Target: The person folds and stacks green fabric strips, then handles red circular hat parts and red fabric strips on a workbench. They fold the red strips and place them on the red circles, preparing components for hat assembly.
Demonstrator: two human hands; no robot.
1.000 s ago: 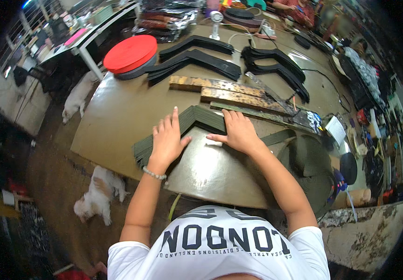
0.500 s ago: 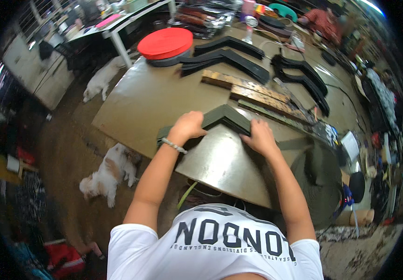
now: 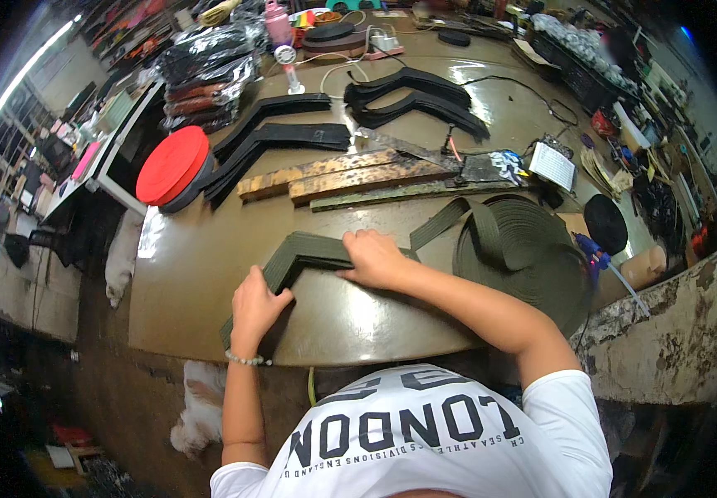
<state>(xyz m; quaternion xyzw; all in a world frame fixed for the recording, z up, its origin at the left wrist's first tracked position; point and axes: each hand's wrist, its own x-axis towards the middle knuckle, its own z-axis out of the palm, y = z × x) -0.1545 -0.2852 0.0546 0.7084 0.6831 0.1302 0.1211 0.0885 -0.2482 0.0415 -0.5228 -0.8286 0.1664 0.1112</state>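
Gripping green strips (image 3: 307, 246) near the table edge (image 3: 184, 353) — both hands (image 3: 257, 309) (image 3: 375, 260) have room leftward.

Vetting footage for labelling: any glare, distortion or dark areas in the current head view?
Head view: white glare on the tabletop; its near edge looks bowed, picture corners go black; the tube light at upper left looks blown out; the olive strap stack reads clearly.

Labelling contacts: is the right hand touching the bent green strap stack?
Touching. The head view shows it: the right hand straddles the bent green strap stack, fingers over its top, thumb at its near edge.
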